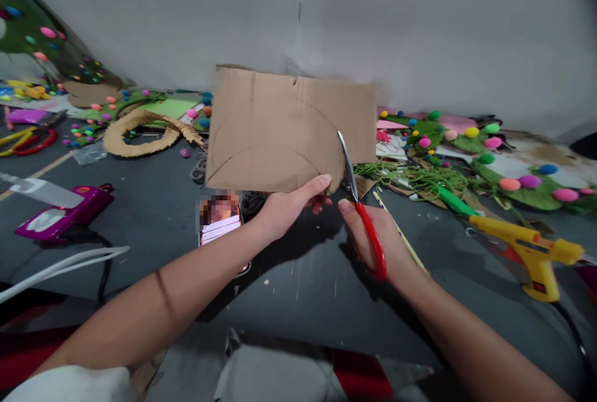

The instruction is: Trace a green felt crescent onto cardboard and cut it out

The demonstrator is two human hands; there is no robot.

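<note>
My left hand pinches the lower edge of a brown cardboard sheet and holds it upright above the dark floor. Curved pencil lines are drawn across the cardboard. My right hand grips red-handled scissors. Their blades point upward into the sheet's lower right edge, along one of the drawn curves.
A yellow glue gun lies at the right, a magenta glue gun at the left. A phone rests on the floor under the cardboard. Green felt shapes with coloured pompoms, green string and a woven arc lie along the wall.
</note>
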